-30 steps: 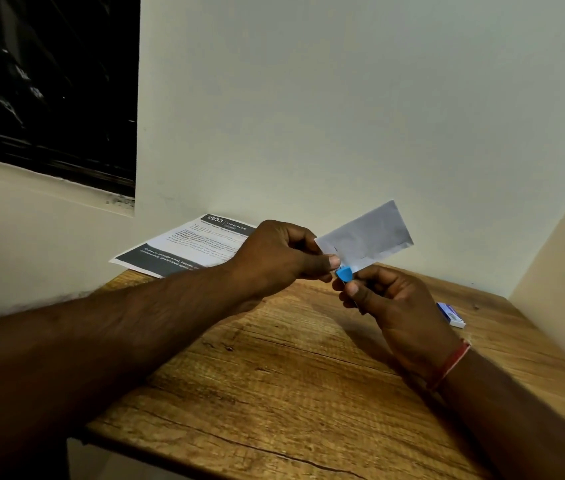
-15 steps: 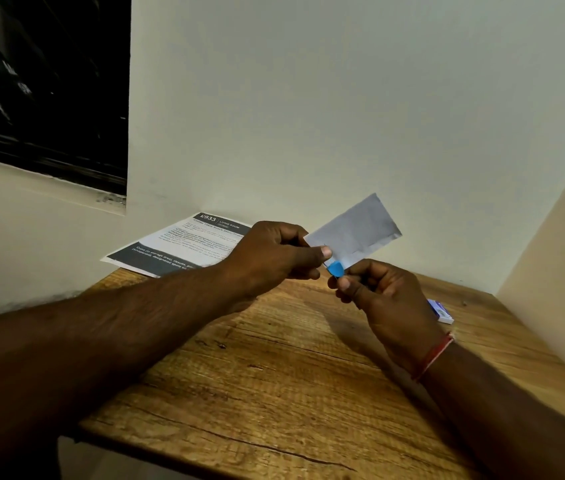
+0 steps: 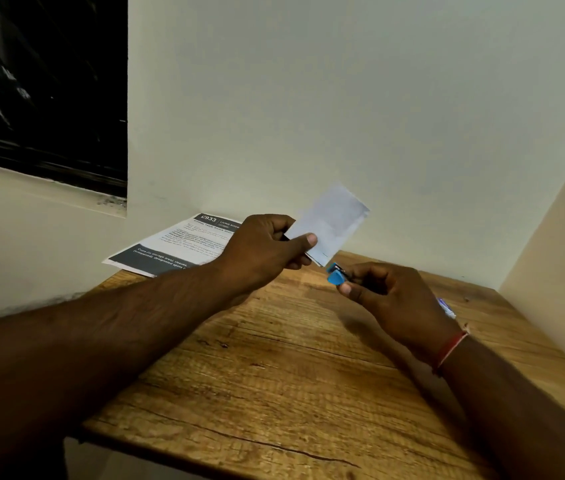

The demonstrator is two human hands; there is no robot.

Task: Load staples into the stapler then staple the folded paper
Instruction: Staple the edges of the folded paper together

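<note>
Folded paper (image 3: 331, 225) pinched near its lower edge in left hand (image 3: 267, 249) above the desk (image 3: 274, 393), light and floppy, best kept held close to the fold; small blue stapler (image 3: 337, 276), rigid, enclosed in right hand (image 3: 388, 299).

The scene is being lit dimly, with the pale wall (image 3: 343, 98) being washed in a soft greenish grey. Both forearms are being left in deep shadow. A soft shadow is being cast on the wooden table (image 3: 274, 393) beneath the hands. The folded paper (image 3: 333, 220) is being blurred slightly. Straight edges are being bent near the frame's borders.
</note>
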